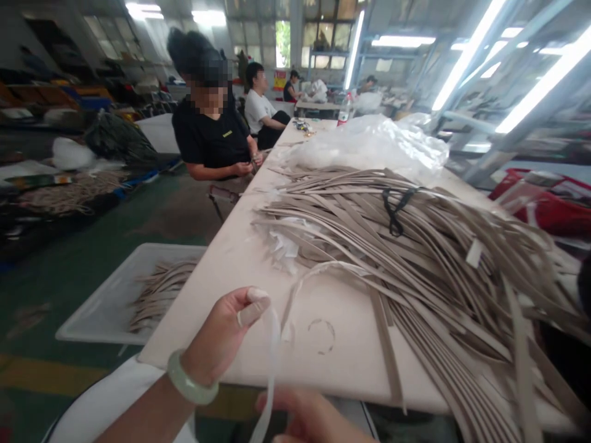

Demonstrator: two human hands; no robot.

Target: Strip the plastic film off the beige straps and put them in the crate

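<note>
Over the near edge of the table, my left hand (231, 332) pinches the upper end of a narrow white strip (272, 360) between thumb and fingers. The strip hangs down from there past the table edge. My right hand (309, 415) is low in the view, blurred by motion, beside the lower part of the strip; whether its fingers grip it is unclear. A large heap of long taupe strips (369, 246) lies across the table to the right, some with pale ends. A black tie (396, 209) lies on the heap.
The pale table (221, 271) runs away from me. Clear plastic sheeting (369, 141) and a bottle (344, 111) sit farther back. A white bin (92, 311) of strips stands on the floor at left. A person in black (212, 129) works at the table's left side; others sit beyond.
</note>
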